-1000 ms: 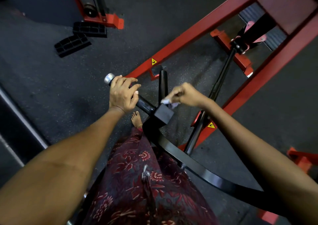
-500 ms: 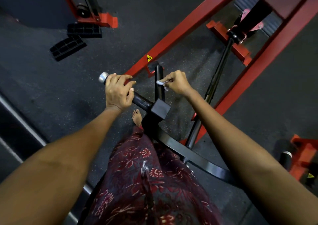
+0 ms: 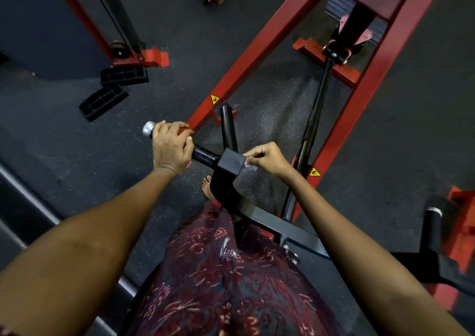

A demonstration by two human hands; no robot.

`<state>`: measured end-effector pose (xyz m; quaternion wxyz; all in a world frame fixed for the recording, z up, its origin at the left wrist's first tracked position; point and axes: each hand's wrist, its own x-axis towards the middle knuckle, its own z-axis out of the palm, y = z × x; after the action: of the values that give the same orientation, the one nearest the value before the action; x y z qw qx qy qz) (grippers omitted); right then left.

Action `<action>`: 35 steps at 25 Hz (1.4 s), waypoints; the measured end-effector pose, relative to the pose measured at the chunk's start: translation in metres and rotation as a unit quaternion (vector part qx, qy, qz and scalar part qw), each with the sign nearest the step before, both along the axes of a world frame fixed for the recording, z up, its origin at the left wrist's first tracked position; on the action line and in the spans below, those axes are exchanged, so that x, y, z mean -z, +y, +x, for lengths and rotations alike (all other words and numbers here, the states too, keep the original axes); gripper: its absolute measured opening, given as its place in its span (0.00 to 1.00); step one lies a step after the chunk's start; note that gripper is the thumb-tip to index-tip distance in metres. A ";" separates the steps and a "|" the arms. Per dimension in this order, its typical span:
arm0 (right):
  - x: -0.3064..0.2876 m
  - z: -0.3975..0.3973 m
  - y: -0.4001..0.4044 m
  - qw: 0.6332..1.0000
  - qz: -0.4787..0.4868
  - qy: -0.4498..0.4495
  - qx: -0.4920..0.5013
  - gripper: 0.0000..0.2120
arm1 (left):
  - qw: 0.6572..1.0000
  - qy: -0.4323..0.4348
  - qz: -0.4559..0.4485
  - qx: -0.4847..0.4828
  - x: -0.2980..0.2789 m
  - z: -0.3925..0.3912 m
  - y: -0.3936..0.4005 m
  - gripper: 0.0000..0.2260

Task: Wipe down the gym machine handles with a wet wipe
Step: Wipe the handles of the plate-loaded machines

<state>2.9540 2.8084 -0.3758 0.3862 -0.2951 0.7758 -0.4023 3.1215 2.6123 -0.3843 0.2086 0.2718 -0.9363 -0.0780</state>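
A black side handle (image 3: 203, 154) with a silver end cap (image 3: 148, 129) sticks out left from a square black block (image 3: 229, 164) on the machine's curved arm. My left hand (image 3: 171, 146) is wrapped around this handle near the cap. A second black handle (image 3: 228, 127) points away from the block. My right hand (image 3: 264, 158) pinches a small white wet wipe (image 3: 248, 165) and presses it against the block's right edge, just below the base of that second handle.
The red machine frame (image 3: 257, 60) runs diagonally behind the handles, with a black rod (image 3: 317, 109) inside it. Two black blocks (image 3: 113, 88) lie on the dark rubber floor at left. Another capped black handle (image 3: 433, 229) stands at lower right. My bare foot (image 3: 207, 186) is under the arm.
My right hand slid the wipe from high on the forward handle back down to the square block. My left hand kept its grip on the side handle.
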 end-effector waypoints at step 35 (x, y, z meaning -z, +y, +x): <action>0.024 -0.064 -0.147 0.988 0.034 0.030 0.146 0.12 | 0.980 -0.198 -0.002 -0.019 -0.016 -0.007 0.001 0.23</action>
<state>2.8899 2.6612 -0.4003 0.3102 -0.1772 0.8350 -0.4184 3.1149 2.6132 -0.3681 0.0206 0.2990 -0.9539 -0.0165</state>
